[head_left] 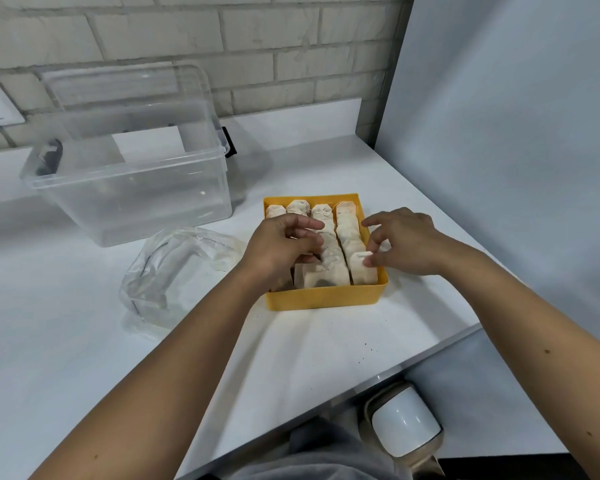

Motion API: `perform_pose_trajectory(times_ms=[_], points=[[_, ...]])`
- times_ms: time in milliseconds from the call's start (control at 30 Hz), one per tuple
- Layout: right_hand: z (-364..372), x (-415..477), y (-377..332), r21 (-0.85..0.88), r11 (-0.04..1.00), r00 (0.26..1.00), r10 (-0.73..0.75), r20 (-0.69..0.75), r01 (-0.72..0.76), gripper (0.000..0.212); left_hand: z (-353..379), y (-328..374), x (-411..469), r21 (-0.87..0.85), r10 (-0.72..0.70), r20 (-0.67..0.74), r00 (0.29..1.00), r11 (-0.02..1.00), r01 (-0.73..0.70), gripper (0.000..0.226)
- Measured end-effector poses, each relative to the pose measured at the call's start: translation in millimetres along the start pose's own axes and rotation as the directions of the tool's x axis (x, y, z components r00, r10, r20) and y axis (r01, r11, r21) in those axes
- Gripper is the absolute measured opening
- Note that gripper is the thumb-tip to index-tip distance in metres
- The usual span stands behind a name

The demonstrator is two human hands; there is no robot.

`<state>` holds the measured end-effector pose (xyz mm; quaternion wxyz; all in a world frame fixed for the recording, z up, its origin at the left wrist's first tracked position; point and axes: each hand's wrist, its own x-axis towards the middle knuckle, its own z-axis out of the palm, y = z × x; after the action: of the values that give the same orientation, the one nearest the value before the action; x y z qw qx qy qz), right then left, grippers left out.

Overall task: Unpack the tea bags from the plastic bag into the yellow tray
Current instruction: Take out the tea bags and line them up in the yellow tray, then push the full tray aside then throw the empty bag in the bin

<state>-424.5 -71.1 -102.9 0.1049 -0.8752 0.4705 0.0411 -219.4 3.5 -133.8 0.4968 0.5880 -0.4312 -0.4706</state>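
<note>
Four tea bag rows (326,213) crowd yellow tray (323,299); right hand (404,242) pinches front tea bag (362,276); left hand (281,247) curled, grip cannot be told; forcing risks tears.

White worktop (84,341) is carrying three items below a brick wall.

A yellow tray (323,297) is sitting toward the worktop's right side, near its angled edge. A crumpled clear plastic bag (174,271) is lying flat just to the tray's left. A transparent storage box (136,188) is standing farther back, behind the bag and close to the wall.
</note>
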Motion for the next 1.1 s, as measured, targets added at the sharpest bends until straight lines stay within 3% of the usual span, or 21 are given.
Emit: perform_pose_trajectory(times_ms=[367,567,633,700,767,833,967,1033,1100], points=[[26,23,-6,-0.304,0.952,0.989,0.001,-0.146,-0.046,0.024,-26,5,-11,-0.031,-0.014,-0.063,0.998,0.999,0.012,0.02],[24,24,-18,-0.223,0.973,0.973,0.001,-0.23,-0.053,0.033,-59,12,-34,-0.093,-0.011,-0.153,0.988,0.996,-0.004,0.018],[19,24,-36,-0.133,0.991,0.96,-0.056,-0.273,0.02,0.033,-81,11,-44,0.006,0.023,-0.243,0.97,1.0,-0.023,0.017],[17,24,-62,-0.005,0.99,0.937,-0.138,-0.322,0.144,0.028,-105,5,-52,0.27,0.125,-0.372,0.92,0.963,-0.021,0.017],[18,27,-93,0.105,0.948,0.9,-0.244,-0.362,0.299,0.022,-126,-3,-59,0.557,0.27,-0.454,0.849,0.83,0.033,0.017],[24,32,-125,0.202,0.875,0.864,-0.352,-0.36,0.44,0.017,-145,-13,-65,0.715,0.32,-0.497,0.807,0.678,0.171,0.017],[41,49,-178,0.322,0.756,0.821,-0.527,-0.219,0.57,0.019,-166,-36,-70,0.721,0.025,-0.555,0.831,0.512,0.466,0.03],[51,60,-196,0.301,0.773,0.824,-0.556,-0.104,0.559,0.022,-167,-44,-70,0.72,-0.044,-0.491,0.87,0.541,0.434,0.037],[59,69,-209,0.278,0.803,0.831,-0.555,0.028,0.527,0.023,-164,-45,-69,0.733,0.01,-0.44,0.898,0.581,0.353,0.044]])
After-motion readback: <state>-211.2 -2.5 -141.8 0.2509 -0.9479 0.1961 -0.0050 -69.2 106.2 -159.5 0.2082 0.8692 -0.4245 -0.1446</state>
